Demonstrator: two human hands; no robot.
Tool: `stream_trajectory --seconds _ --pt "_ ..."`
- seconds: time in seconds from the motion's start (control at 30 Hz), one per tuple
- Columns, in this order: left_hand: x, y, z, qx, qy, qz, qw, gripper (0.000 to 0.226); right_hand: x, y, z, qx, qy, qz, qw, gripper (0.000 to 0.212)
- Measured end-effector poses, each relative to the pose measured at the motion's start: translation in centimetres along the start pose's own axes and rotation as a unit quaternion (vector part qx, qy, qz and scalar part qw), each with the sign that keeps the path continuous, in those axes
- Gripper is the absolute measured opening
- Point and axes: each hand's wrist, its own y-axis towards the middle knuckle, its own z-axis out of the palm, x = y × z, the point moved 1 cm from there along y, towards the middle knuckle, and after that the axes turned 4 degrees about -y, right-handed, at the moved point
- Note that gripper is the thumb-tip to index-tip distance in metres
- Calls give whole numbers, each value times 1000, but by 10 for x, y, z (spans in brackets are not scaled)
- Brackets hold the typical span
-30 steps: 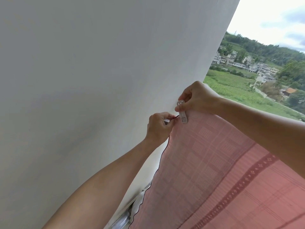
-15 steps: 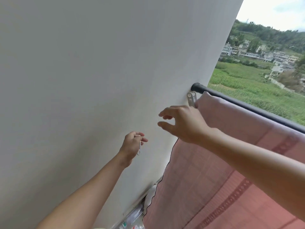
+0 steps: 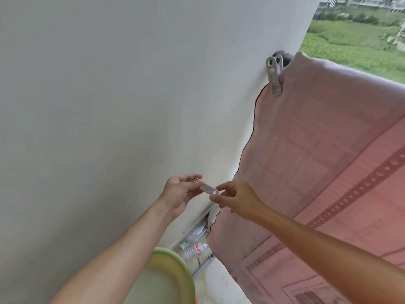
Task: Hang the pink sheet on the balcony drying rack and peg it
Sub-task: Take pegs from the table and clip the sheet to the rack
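Head cam: 2 pegs, 1 pink sheet, 1 rod. Sheet hangs over rod, clipped peg pins its corner by wall. L hand + R hand both pinch loose peg, low down; 0.5 s ago R was open near rod, L held it alone.

Both forearms are extended forward; a peg is held in the left hand's curled fingers; its other end is pinched by the right hand.

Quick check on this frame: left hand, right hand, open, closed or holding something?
Left hand: closed, holding one end of a loose peg.
Right hand: closed, pinching the other end of the same peg.
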Motion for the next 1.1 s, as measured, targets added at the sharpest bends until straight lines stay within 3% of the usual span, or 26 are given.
stream_trajectory --seconds 0.1,0.2,0.33,0.47,0.57,0.63,0.7,0.8,0.87,1.0,1.1 --pt "15 -2 -2 -2 -46 -26 999 16 -13 -1 -1 -23 41 15 999 37" --pt "30 -4 -4 10 -17 -46 999 21 -23 -6 -5 -2 125 55 991 26" --pt "56 5 -11 34 80 -97 992 32 -36 -14 -14 -113 152 43 981 19" --pt "85 41 -1 -21 219 -85 972 34 -44 -22 -39 -168 -93 -20 981 27" --pt "98 82 31 7 225 -67 972 46 -26 -23 -52 -188 -219 -110 951 22" --pt "108 105 52 49 179 -93 978 41 -3 -12 -55 -209 -268 -184 922 32" --pt "117 118 67 73 179 -136 972 21 20 5 -58 -213 -279 -234 907 37" --pt "134 132 67 100 203 -170 959 16 44 32 -58 -185 -315 -242 899 31" --pt "145 141 60 116 200 -123 965 31 51 43 -55 -156 -369 -218 890 30" --pt "144 141 46 22 171 14 985 40 57 62 -49 -105 -424 -193 879 34" --pt "139 138 41 -45 144 87 985 45 58 75 -47 -64 -542 -169 821 36"
